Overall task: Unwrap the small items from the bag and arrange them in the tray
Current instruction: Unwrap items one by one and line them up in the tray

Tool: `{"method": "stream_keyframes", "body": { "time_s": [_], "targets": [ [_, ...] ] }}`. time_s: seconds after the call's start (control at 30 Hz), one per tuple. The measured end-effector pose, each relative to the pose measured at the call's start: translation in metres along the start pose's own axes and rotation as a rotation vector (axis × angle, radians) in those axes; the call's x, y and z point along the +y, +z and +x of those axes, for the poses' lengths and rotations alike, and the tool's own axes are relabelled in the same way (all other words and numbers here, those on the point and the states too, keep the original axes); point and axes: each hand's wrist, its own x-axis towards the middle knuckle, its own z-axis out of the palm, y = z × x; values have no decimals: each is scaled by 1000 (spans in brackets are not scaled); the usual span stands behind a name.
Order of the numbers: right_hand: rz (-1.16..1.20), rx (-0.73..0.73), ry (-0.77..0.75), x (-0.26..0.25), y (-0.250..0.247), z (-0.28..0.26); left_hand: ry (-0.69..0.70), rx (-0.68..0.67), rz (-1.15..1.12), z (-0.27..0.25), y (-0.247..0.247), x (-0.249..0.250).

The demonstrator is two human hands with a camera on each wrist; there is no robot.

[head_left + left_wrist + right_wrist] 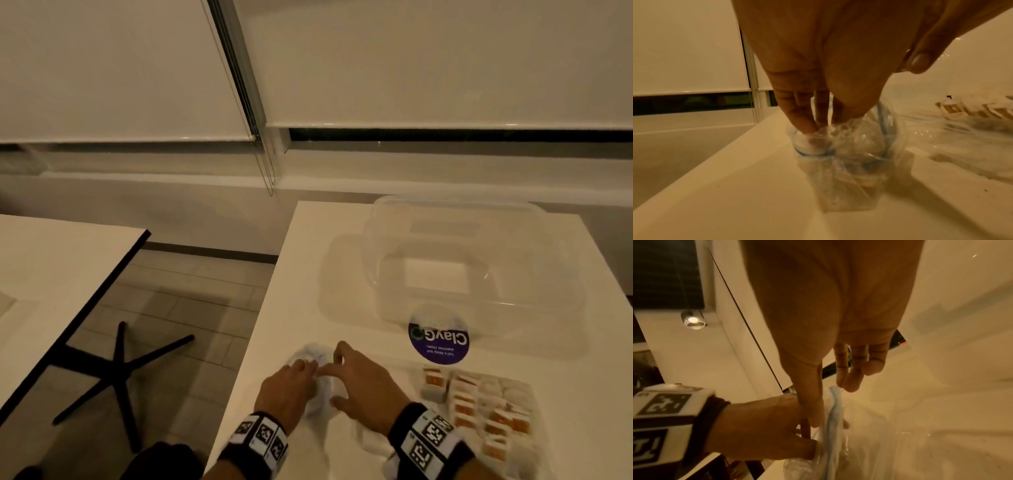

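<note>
White bench (298,274), smooth and matte, seen from above in the head view. At its near left edge both hands work a crumpled clear plastic bag (317,356) with a pale blue zip strip along its mouth. Left hand (286,387): fingers (803,120) reach down into the bag's mouth and curl onto the film, as the left wrist view shows; what they hold inside the bag is blurred. Right hand (363,377): the thumb presses the zip edge against a finger behind it, while the other 3 fingers (851,376) hang loose and apart from the film, a detail plain only in the right wrist view. Right of the hands lies a shallow clear tray (534,394) holding rows of small square packets (479,411), white-rimmed with orange centres, packed edge to edge; the wrist views show them only as a blurred strip. Beyond the tray stands a clear, rounded-rectangular tub (479,246), thin-walled and glossy, beside a round purple sticker (438,341) on the bench. Each wrist carries a black band (257,442) with black-and-white square marker tiles. Only the head view shows a second table (51,274) with a black star-shaped base at left, over pale floor tiles.
</note>
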Motion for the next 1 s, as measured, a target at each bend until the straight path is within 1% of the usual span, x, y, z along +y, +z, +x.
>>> {"method": "stream_keyframes", "body": {
  "time_s": [0.07,0.2,0.33,0.4,0.53,0.63,0.7,0.77,0.83,0.93,1.0],
  "targets": [
    [-35,-11,31,0,6,5,-15,-19,80,6,0,0],
    [-90,-15,94,2,10,8,38,-30,154,13,-1,3],
    [-103,26,126,-4,10,11,117,0,165,13,-6,-2],
    [-119,40,150,-6,8,12,134,54,87,12,-9,-8],
    [-149,54,201,-10,6,7,68,176,-239,6,-25,-14],
    [-139,104,196,-16,5,0,-39,204,-572,-3,-38,-18],
    [-85,149,177,-22,3,-3,-117,187,-838,-6,-43,-22],
    [43,193,176,-29,-2,-3,-191,141,-1136,-10,-46,-26],
    [229,229,189,-36,-6,-3,-208,101,-1396,-16,-51,-25],
    [557,306,214,-41,-14,-5,-177,111,-1639,-25,-62,-17],
    [702,367,222,-43,-21,-8,-140,128,-1748,-33,-71,-10]
  ]
}}
